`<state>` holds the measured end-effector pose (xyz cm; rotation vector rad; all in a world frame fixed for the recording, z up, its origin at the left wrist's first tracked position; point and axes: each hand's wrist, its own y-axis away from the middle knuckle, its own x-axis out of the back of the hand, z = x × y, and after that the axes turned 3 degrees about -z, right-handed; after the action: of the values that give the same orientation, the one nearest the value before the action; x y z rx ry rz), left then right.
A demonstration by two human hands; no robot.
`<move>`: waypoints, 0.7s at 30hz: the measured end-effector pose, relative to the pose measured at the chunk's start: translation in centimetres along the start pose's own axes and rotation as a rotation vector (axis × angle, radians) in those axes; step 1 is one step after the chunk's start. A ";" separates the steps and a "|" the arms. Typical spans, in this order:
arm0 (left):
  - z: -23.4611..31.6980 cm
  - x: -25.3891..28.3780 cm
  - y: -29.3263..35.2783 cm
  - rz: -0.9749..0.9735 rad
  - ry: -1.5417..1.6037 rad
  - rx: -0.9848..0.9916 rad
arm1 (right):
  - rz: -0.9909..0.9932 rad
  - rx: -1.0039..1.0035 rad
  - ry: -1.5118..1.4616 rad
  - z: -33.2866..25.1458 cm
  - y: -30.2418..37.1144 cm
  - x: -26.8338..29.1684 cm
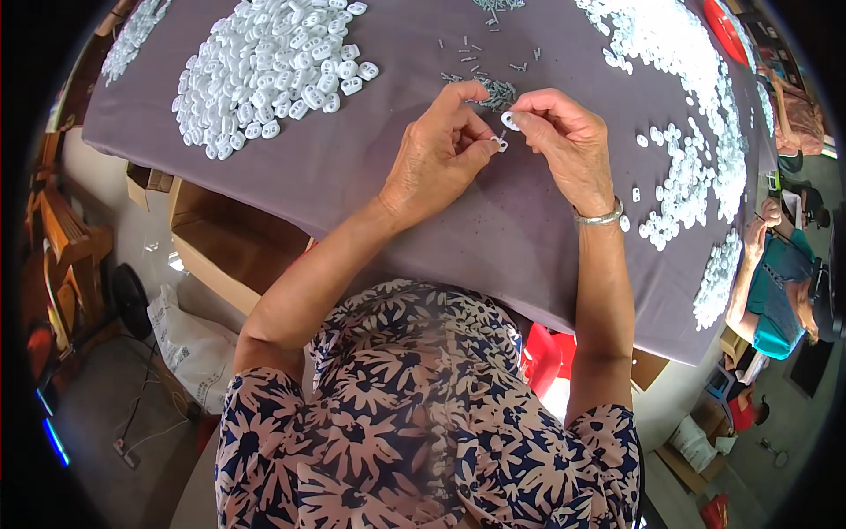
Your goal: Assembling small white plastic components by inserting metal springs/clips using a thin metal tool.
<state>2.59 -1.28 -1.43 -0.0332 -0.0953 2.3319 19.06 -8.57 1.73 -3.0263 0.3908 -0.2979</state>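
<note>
Over the middle of the covered table, my left hand [441, 159] pinches a small white plastic piece [502, 145] with a thin grey pin standing up from it. Close by on the right, my right hand [568, 137] holds a small white oval plastic piece with a hole [508, 120] between thumb and forefinger. The two pieces are apart, a short gap between them. Just beyond my fingers lies a small heap of grey metal pins [500, 93], partly hidden by my hands. A silver bangle [599, 214] circles my right wrist.
A big pile of white two-holed pieces [264, 75] sits at the far left. More white pieces [683, 189] spread along the right side. A cardboard box [211, 238] stands below the left edge. Other people [780, 273] work at the far right.
</note>
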 end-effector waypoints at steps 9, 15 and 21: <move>-0.1 0.0 0.0 0.001 -0.002 -0.005 | -0.017 0.016 0.029 0.4 0.1 -0.2; 0.0 -0.1 0.0 0.001 -0.014 0.001 | -0.014 0.018 0.035 0.2 0.1 -0.2; 0.0 0.0 0.0 -0.003 -0.008 -0.002 | 0.003 0.045 0.075 0.2 0.2 -0.3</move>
<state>2.63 -1.29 -1.42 -0.0246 -0.1012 2.3293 18.74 -8.67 1.46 -2.9767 0.3888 -0.4148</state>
